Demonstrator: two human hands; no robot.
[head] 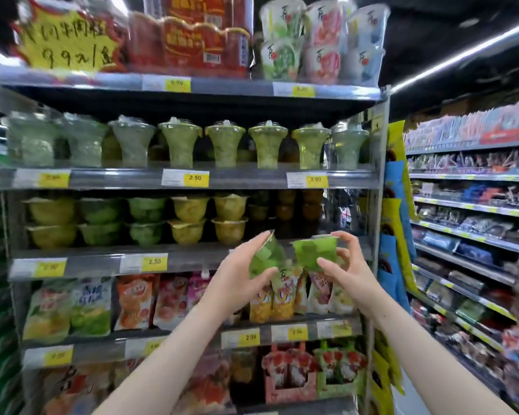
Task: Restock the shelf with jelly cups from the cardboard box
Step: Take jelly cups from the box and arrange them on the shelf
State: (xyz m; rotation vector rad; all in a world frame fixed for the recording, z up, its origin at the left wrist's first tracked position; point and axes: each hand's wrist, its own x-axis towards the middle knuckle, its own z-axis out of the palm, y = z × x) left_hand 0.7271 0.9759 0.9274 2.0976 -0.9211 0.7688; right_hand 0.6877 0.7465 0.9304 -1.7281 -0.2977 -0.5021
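Up front, both hands each grip a green jelly cup: left hand (pixel 237 274) one tilted cup (pixel 265 259), right hand (pixel 346 265) another (pixel 313 254), before stacked cups (pixel 189 220).

- The jelly-cup shelf (pixel 189 260) is filled from its left end to past the middle by two-high stacks of jelly cups (pixel 189 221).
- Toward its right end the front edge stands open; only darker cups (pixel 285 205) sit at the back.
- The shelf above (pixel 222 178) hangs close over the stacks.
- The right upright (pixel 375 205) bounds that gap.
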